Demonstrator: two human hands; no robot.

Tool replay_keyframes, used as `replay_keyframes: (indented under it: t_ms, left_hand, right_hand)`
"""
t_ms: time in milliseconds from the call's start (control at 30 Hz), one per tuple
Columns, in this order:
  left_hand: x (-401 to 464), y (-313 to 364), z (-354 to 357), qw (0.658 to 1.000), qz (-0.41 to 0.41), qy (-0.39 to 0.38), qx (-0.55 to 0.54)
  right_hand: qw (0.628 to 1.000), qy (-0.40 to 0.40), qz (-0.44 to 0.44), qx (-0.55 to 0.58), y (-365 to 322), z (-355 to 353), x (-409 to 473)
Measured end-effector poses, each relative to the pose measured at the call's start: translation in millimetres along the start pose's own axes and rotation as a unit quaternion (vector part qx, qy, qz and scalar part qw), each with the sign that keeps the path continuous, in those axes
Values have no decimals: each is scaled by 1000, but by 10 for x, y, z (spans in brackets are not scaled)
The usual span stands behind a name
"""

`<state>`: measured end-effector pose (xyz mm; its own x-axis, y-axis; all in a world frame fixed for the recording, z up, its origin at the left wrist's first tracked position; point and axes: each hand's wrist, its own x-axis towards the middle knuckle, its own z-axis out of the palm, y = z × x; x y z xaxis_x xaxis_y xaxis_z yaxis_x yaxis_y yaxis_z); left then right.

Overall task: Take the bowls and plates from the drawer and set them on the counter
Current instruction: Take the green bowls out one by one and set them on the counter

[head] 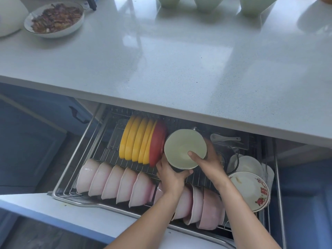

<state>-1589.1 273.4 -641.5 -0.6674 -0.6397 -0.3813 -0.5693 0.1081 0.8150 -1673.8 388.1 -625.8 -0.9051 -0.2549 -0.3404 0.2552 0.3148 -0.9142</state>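
Both hands are in the open drawer (75, 177), on one pale green bowl (181, 146). It is tilted w/ its mouth facing up toward the camera, just below the counter (161, 69) edge. Right hand (206, 159) grips it at the rim: thumb inside the bowl, fingers wrapped round the outside. Left hand (170, 174) cups it from underneath, fingers curled round the base, thumb under the lower rim. Can't tell whether the bowl touches the wire rack (179, 172) or is clear of it.

Just left of the bowl, touching or nearly so: a red plate (158, 142) on edge, and beyond it, further left of the left hand, a row of yellow plates (136, 139), also on edge. Below both wrists, nearer the person: a long row of pink bowls (116, 182) tipped on their sides, running under the forearms. Right of the right hand: a white bowl w/ red print (251, 189), leaning, and more white dishes behind it. Above the right hand: a white spoon (224, 138) at the back of the drawer.

On the counter, far edge: three green bowls (206, 2), cropped by the frame. Far left: a plate of cooked food (53, 18).
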Motion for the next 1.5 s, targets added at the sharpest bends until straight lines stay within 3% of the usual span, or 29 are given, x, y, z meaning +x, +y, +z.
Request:
replay_keyframes:
  t_ms: [233, 467, 833, 1000, 1267, 1500]
  left_hand:
    - [-59, 80, -141, 999, 32, -26, -17]
    - [-399, 335, -764, 989, 44, -75, -122]
    - [-656, 1176, -2214, 966, 146, -125, -174]
    - [-516, 1697, -2639, 960, 203, -131, -138]
    - [118, 2495, -2702, 954, 231, -159, -108]
    - [1364, 2929, -2232, 961, 186, -174, -109]
  right_hand:
    - [999, 23, 0, 39, -21, -28, -164]
    - [998, -1, -15, 63, -444, 73, -696]
    - [990, -14, -122, 75, -1693, 428, -1475]
    - [985, -8, -158, 72, -2315, 468, -1517]
    - [982, 7, -166, 88, -2993, 448, -906]
    - [983, -14, -141, 119, -3143, 432, 445]
